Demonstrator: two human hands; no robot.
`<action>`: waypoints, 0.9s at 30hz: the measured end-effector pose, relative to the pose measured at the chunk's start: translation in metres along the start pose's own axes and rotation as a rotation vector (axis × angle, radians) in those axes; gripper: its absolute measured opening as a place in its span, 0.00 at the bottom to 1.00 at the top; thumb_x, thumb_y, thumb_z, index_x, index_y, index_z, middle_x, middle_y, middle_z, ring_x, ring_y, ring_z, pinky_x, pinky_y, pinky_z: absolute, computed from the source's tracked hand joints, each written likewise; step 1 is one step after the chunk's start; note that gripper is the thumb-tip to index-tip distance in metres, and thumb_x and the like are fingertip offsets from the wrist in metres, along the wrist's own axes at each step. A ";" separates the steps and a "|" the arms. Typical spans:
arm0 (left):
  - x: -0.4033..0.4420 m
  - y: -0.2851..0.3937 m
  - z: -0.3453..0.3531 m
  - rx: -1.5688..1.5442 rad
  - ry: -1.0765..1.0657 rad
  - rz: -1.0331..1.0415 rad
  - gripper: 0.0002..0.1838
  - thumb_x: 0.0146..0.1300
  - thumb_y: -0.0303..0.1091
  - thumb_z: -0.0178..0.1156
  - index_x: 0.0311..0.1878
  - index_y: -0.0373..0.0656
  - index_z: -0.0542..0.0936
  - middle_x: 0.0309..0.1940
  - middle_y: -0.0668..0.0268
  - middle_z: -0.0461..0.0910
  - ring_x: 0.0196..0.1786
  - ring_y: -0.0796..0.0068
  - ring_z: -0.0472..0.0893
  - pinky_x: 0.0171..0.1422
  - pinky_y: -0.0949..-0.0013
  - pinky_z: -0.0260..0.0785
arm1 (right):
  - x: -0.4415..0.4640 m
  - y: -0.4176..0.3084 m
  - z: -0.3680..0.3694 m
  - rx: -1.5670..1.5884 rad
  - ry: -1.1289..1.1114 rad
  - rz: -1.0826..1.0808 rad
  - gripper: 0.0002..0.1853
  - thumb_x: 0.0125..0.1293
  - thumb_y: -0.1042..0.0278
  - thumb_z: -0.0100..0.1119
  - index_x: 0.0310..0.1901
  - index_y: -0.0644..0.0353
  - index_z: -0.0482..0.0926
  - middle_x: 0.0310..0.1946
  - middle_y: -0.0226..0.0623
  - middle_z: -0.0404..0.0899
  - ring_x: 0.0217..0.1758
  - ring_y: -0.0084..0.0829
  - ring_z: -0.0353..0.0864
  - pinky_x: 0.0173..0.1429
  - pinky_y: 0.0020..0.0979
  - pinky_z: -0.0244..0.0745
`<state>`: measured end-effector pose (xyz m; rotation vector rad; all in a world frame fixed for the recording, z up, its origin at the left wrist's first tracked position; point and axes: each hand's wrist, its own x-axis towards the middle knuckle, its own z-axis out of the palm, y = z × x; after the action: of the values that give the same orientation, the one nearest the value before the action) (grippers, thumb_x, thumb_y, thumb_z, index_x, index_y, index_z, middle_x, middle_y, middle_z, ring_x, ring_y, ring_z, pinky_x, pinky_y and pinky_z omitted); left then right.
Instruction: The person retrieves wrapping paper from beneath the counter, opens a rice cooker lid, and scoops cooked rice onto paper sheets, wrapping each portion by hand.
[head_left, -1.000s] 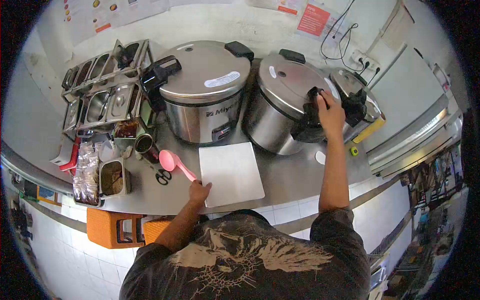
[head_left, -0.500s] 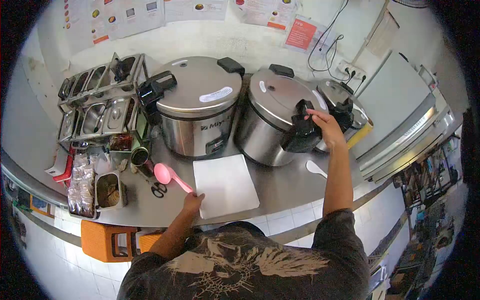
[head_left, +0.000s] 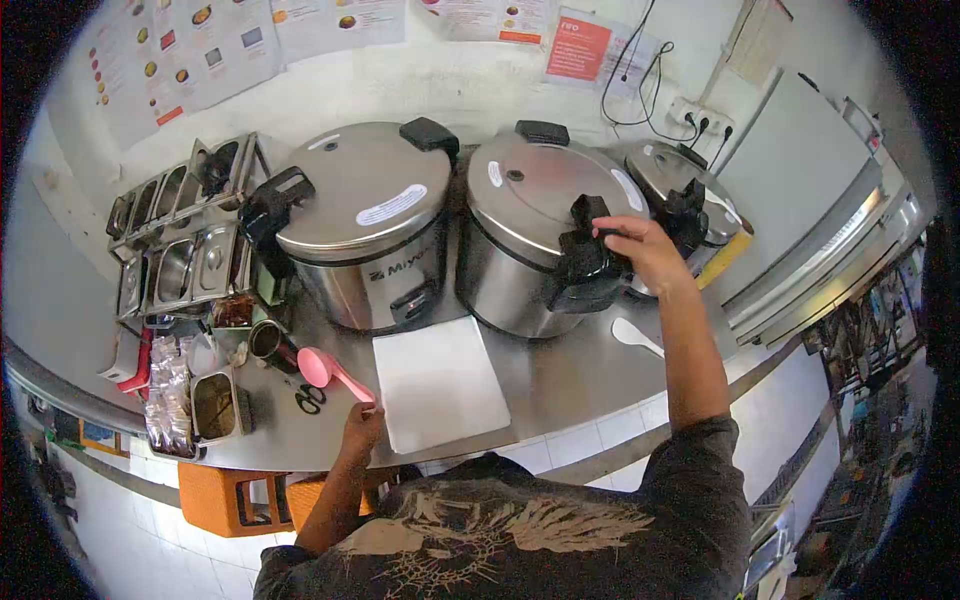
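Note:
My left hand (head_left: 363, 425) is closed on the handle end of a pink ladle (head_left: 316, 368), whose bowl points away to the left over the counter. Beside it lies a stack of white paper sheets (head_left: 440, 385). With its fingers curled at the black front lid handle (head_left: 588, 222), my right hand (head_left: 640, 250) touches the middle rice cooker (head_left: 510, 285); part of the grip is hidden. That cooker's lid is down. A white rice paddle (head_left: 632, 334) rests on the counter near my right forearm.
Another large rice cooker (head_left: 350, 290) stands on the left, a smaller one (head_left: 735, 205) on the right. Scissors (head_left: 310, 400), a dark metal cup (head_left: 272, 345), a metal container (head_left: 215, 405) and sachets (head_left: 170, 400) lie left. Stepped steel pans (head_left: 180, 265) stand behind them.
The camera view has shifted slightly. My right fingers have curled more around the cooker's lid handle. My left hand still holds the ladle, a little farther from the paper.

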<state>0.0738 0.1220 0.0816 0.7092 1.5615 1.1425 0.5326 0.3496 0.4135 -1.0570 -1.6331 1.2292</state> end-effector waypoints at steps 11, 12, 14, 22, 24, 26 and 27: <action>-0.034 0.086 0.055 0.366 -0.078 0.081 0.19 0.68 0.39 0.65 0.58 0.41 0.77 0.37 0.66 0.77 0.34 0.78 0.75 0.38 0.71 0.70 | 0.023 -0.033 -0.018 0.097 0.000 -0.080 0.16 0.65 0.72 0.66 0.53 0.65 0.84 0.48 0.37 0.84 0.55 0.29 0.78 0.63 0.29 0.68; -0.027 0.090 0.053 0.327 -0.108 0.108 0.19 0.69 0.38 0.65 0.58 0.40 0.77 0.38 0.66 0.77 0.37 0.76 0.76 0.42 0.70 0.71 | 0.033 -0.047 -0.027 0.120 -0.029 -0.110 0.16 0.65 0.71 0.66 0.54 0.65 0.84 0.49 0.37 0.84 0.54 0.29 0.79 0.63 0.30 0.69; -0.034 0.145 0.078 0.597 -0.095 0.351 0.19 0.69 0.38 0.64 0.58 0.39 0.76 0.39 0.65 0.78 0.41 0.73 0.78 0.46 0.70 0.72 | 0.064 -0.069 -0.044 0.190 -0.081 -0.149 0.17 0.63 0.69 0.68 0.53 0.65 0.84 0.48 0.37 0.85 0.54 0.30 0.80 0.64 0.31 0.71; -0.016 0.319 0.218 0.432 -0.070 1.032 0.22 0.67 0.28 0.63 0.62 0.36 0.72 0.56 0.52 0.76 0.57 0.58 0.78 0.62 0.61 0.71 | 0.143 -0.148 -0.072 0.080 -0.127 -0.267 0.22 0.58 0.55 0.77 0.47 0.62 0.85 0.40 0.35 0.86 0.43 0.26 0.84 0.51 0.28 0.79; -0.025 0.381 0.257 0.691 0.216 1.571 0.27 0.67 0.28 0.63 0.67 0.35 0.69 0.64 0.45 0.71 0.67 0.51 0.72 0.70 0.55 0.65 | 0.145 -0.161 -0.068 0.028 -0.093 -0.258 0.19 0.57 0.55 0.78 0.41 0.59 0.85 0.35 0.34 0.84 0.38 0.25 0.84 0.45 0.26 0.80; -0.021 0.418 0.290 0.720 0.323 1.713 0.30 0.69 0.36 0.60 0.72 0.37 0.66 0.72 0.46 0.64 0.74 0.47 0.64 0.76 0.42 0.53 | 0.136 -0.171 -0.066 0.163 -0.204 -0.147 0.19 0.56 0.54 0.79 0.41 0.59 0.84 0.34 0.33 0.84 0.37 0.25 0.83 0.42 0.27 0.80; -0.020 0.428 0.301 0.862 0.408 1.705 0.31 0.70 0.39 0.58 0.72 0.37 0.65 0.73 0.49 0.63 0.75 0.48 0.63 0.76 0.37 0.49 | 0.133 -0.177 -0.065 0.228 -0.258 -0.092 0.20 0.56 0.53 0.79 0.40 0.59 0.84 0.34 0.33 0.84 0.37 0.25 0.83 0.41 0.27 0.80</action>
<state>0.3205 0.3592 0.4783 2.8540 1.5911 1.7390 0.5263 0.4632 0.6145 -0.6972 -1.6635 1.4974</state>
